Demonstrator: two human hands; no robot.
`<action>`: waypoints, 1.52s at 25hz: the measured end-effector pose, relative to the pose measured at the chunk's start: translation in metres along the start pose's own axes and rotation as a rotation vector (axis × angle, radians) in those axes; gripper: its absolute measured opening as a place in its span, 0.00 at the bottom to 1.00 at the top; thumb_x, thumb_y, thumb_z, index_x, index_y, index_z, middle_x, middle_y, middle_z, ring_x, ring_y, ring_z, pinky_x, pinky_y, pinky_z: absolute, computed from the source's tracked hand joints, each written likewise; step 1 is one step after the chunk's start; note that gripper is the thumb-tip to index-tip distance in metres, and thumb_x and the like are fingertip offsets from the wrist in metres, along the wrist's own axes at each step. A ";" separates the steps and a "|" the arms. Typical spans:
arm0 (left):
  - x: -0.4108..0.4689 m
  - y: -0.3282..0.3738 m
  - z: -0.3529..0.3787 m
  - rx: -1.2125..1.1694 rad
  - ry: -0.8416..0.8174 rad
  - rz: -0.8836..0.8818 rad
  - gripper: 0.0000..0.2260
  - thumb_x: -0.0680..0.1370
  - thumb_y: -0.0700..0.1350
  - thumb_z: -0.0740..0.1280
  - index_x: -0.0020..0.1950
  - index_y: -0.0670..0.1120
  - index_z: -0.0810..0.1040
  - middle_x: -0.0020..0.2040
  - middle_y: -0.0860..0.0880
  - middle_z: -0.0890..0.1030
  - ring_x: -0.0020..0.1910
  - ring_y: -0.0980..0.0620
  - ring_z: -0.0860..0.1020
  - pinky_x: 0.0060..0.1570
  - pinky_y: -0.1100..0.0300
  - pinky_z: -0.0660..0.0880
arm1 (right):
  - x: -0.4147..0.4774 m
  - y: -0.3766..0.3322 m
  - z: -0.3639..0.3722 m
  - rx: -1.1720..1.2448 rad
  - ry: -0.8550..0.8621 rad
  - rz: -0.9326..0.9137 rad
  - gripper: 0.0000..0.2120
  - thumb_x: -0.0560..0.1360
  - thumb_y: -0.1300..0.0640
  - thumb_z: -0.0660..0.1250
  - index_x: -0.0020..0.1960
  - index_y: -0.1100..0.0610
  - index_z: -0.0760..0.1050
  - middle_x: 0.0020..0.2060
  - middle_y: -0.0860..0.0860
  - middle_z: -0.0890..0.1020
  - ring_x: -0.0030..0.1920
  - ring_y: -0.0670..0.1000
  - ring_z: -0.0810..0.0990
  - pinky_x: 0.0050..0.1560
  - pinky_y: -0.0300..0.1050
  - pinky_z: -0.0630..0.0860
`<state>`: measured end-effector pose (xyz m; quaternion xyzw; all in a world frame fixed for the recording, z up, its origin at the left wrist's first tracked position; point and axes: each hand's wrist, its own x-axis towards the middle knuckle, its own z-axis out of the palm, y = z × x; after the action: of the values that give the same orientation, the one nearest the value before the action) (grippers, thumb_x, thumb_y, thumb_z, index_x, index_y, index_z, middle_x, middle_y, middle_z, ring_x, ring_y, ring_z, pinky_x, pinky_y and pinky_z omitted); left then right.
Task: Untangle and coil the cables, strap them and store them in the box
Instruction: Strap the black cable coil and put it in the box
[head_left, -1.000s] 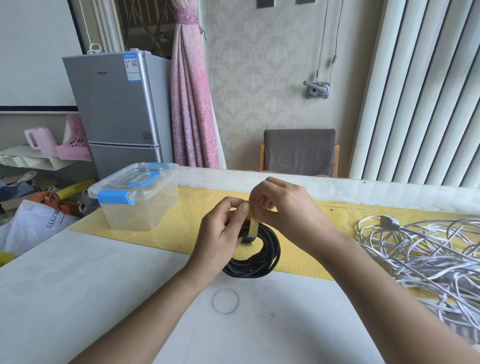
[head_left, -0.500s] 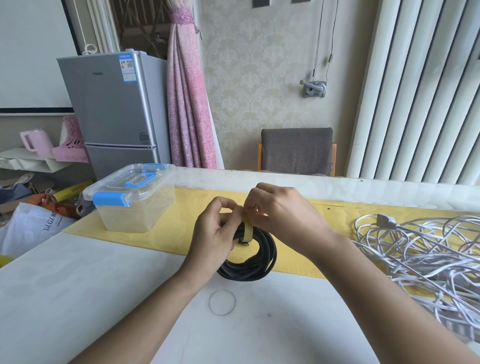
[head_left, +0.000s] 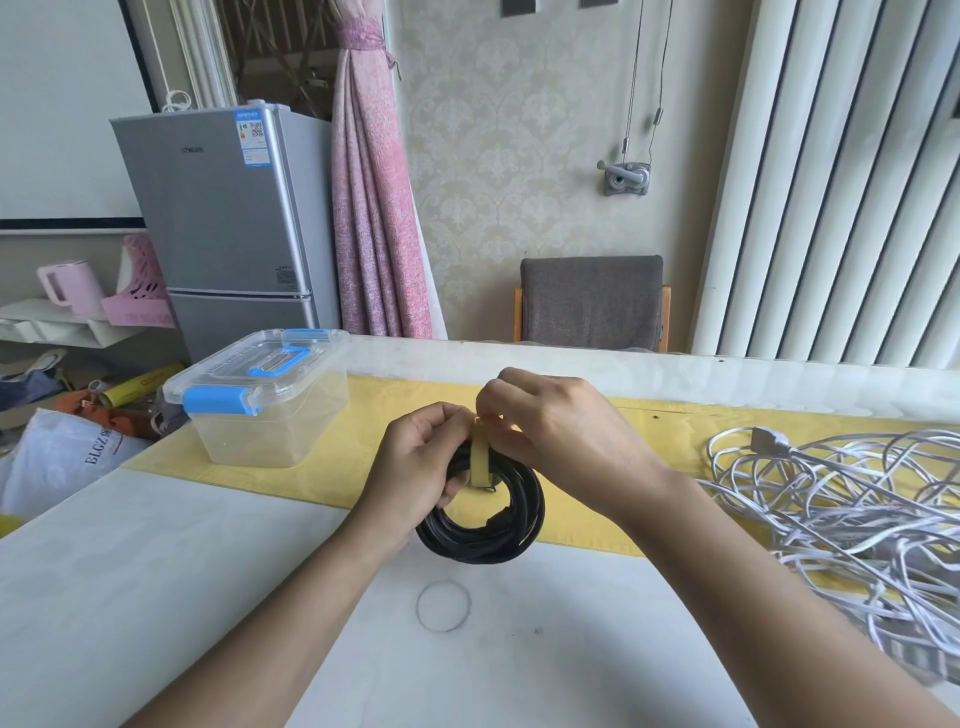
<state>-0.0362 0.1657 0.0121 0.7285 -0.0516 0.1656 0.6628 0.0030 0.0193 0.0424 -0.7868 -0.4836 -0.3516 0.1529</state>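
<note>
On the left part of the yellow runner (head_left: 322, 467) stands a clear plastic box (head_left: 270, 431), lid on, with blue latches and handle. Right of it, at mid-table, the left hand (head_left: 415, 462) curls its fingers round the left side of the black cable coil (head_left: 504, 535), whose lower edge rests at the runner's near border. Just nearer, a thin dark ring (head_left: 443, 606) shows on the white table (head_left: 156, 571). A yellow strap (head_left: 479, 460) wraps over the coil's top, and the right hand (head_left: 556, 431) pinches its upper end with thumb and fingertips. Far right, tangled white cables (head_left: 841, 514) sprawl across the runner.
</note>
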 end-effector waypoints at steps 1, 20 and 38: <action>0.001 0.000 -0.001 -0.004 0.008 -0.001 0.12 0.80 0.43 0.60 0.39 0.40 0.74 0.21 0.51 0.69 0.19 0.54 0.62 0.20 0.63 0.57 | 0.000 -0.001 0.000 0.009 -0.003 -0.003 0.03 0.73 0.60 0.64 0.42 0.60 0.74 0.34 0.51 0.75 0.28 0.52 0.70 0.24 0.48 0.71; 0.014 -0.016 -0.010 -0.026 0.179 0.026 0.09 0.79 0.44 0.63 0.40 0.43 0.74 0.25 0.48 0.70 0.19 0.53 0.63 0.20 0.67 0.59 | 0.005 -0.003 -0.004 0.603 0.008 0.594 0.02 0.71 0.62 0.72 0.41 0.58 0.80 0.35 0.44 0.82 0.38 0.37 0.80 0.39 0.27 0.74; -0.006 0.001 0.007 0.025 0.051 0.188 0.20 0.75 0.53 0.64 0.34 0.37 0.71 0.23 0.49 0.73 0.17 0.58 0.67 0.20 0.69 0.61 | 0.001 0.009 0.009 0.778 0.084 0.914 0.07 0.73 0.58 0.71 0.40 0.62 0.78 0.29 0.49 0.79 0.28 0.41 0.73 0.34 0.35 0.71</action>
<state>-0.0410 0.1575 0.0101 0.7242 -0.1008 0.2462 0.6362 0.0150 0.0204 0.0377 -0.7867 -0.1832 -0.0782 0.5843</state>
